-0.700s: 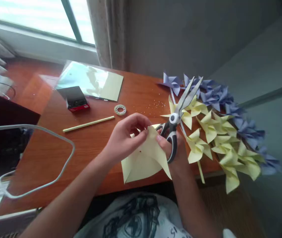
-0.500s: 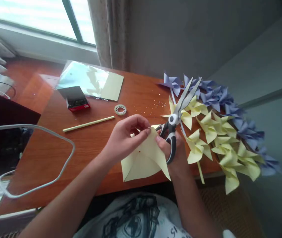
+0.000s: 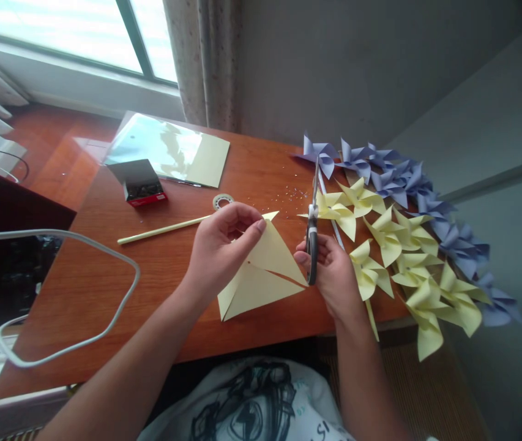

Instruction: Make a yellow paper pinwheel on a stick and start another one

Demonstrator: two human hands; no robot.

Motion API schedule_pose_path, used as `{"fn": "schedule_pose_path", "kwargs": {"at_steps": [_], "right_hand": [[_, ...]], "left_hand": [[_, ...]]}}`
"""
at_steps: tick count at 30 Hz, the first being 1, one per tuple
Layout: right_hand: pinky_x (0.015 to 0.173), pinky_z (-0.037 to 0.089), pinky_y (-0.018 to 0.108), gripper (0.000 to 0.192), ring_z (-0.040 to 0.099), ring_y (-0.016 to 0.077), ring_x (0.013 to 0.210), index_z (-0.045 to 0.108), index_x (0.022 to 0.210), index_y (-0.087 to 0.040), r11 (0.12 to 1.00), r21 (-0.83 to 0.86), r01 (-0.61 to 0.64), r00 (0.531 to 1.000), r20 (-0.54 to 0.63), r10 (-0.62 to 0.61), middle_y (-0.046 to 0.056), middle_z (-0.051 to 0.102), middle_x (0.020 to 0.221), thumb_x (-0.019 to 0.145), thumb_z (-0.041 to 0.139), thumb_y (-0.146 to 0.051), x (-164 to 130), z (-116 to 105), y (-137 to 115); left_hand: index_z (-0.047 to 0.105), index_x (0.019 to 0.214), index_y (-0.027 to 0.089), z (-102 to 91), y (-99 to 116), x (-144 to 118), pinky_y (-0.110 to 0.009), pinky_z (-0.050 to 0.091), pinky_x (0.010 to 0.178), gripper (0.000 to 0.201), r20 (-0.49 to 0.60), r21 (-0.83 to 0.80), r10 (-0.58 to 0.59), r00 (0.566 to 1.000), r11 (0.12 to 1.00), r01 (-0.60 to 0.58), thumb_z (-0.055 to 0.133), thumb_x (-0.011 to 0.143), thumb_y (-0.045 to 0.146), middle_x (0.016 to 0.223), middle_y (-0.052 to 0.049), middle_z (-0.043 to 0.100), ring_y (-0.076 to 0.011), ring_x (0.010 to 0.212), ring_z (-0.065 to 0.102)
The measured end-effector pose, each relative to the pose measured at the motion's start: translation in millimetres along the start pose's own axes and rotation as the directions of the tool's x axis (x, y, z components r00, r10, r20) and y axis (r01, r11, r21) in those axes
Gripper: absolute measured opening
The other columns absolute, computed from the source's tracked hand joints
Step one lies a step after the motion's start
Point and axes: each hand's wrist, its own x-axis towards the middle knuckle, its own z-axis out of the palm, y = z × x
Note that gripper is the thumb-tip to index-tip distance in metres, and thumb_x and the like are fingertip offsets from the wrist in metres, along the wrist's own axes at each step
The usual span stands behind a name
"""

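Note:
My left hand (image 3: 221, 248) pinches a folded pale yellow paper sheet (image 3: 261, 278) near its top corner and holds it over the wooden desk (image 3: 150, 288). My right hand (image 3: 329, 272) grips black-handled scissors (image 3: 311, 236) just right of the paper; they are turned edge-on, blades pointing away from me. Right of that hand lie several yellow paper pinwheels (image 3: 407, 257) and, behind them, several purple paper pinwheels (image 3: 393, 174).
On the desk sit a yellow straw (image 3: 164, 229), a tape roll (image 3: 223, 201), an open red-and-black box of small pins (image 3: 139, 184) and a stack of paper sheets (image 3: 169, 150). A grey cable (image 3: 81, 294) loops at the left. The window and curtain stand behind.
The scissors have turned from flat and open to edge-on. My right hand let go of the paper and shifted slightly right. My left hand lifted and rotated the yellow sheet.

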Motion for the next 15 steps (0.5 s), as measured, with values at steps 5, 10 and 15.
{"fn": "schedule_pose_path", "kwargs": {"at_steps": [5,10,15], "right_hand": [[0.089,0.060,0.042,0.045,0.074,0.0259,0.096,0.068,0.116,-0.019,0.932,-0.354,0.078,0.997,0.036,-0.070,0.010,0.076,0.109,0.077,0.081,-0.037,6,-24,11],[0.085,0.058,0.047,0.037,0.074,0.0321,0.088,0.074,0.109,-0.013,0.545,-0.801,0.246,0.949,0.083,-0.305,0.015,0.077,0.100,0.075,0.081,-0.026,8,-27,14],[0.083,0.057,0.043,0.035,0.073,0.0320,0.094,0.074,0.109,-0.013,0.407,-0.863,0.300,0.920,0.149,-0.361,0.014,0.077,0.102,0.078,0.081,-0.026,6,-19,15]], "left_hand": [[0.068,0.086,0.018,-1.0,-3,0,-0.024,0.043,0.061,0.010,-0.019,0.031,0.023,1.000,0.999,-0.023,0.074,0.086,0.026,0.078,0.000,0.063,-0.0123,0.069,0.057],[0.068,0.086,0.019,0.8,-5,-1,-0.025,0.044,0.062,0.008,0.016,0.032,0.041,0.999,0.999,-0.041,0.074,0.087,0.025,0.079,-0.001,0.064,-0.0127,0.069,0.057],[0.068,0.086,0.020,1.0,-6,-1,-0.025,0.044,0.062,0.007,0.031,0.039,0.045,0.998,0.998,-0.047,0.073,0.087,0.025,0.079,0.000,0.064,-0.0128,0.070,0.057]]}}
